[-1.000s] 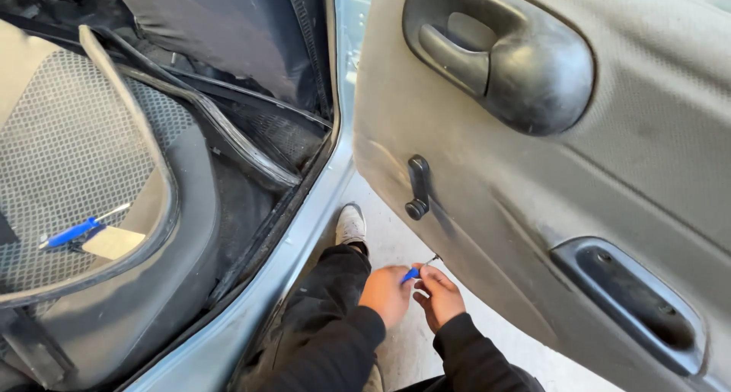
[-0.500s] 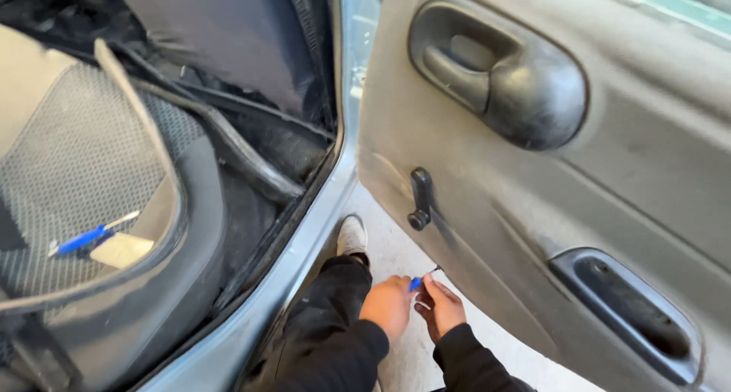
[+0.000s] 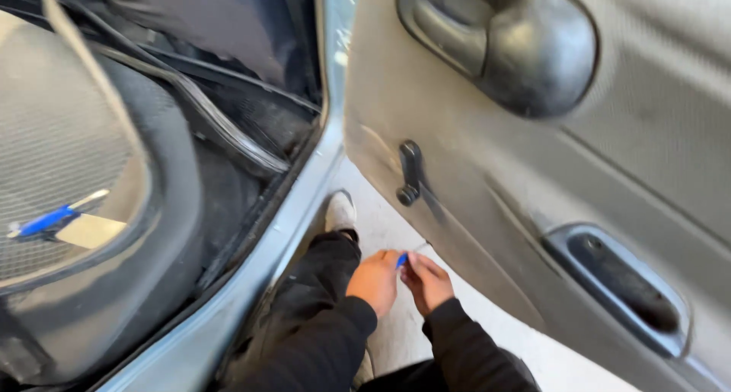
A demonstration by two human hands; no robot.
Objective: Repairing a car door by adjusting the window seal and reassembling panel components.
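Gripping a blue tool (image 3: 401,260) with both hands, left (image 3: 375,281) and right (image 3: 427,281), at door panel (image 3: 487,209) bottom edge.

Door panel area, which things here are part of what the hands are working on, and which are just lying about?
In hand:
- left hand and right hand, together on a small blue-handled tool
- grey door panel, lower edge, where the tool's tip points

Lying about:
- blue-handled screwdriver on the car seat
- pale card beside it
- window crank
- door pull handle
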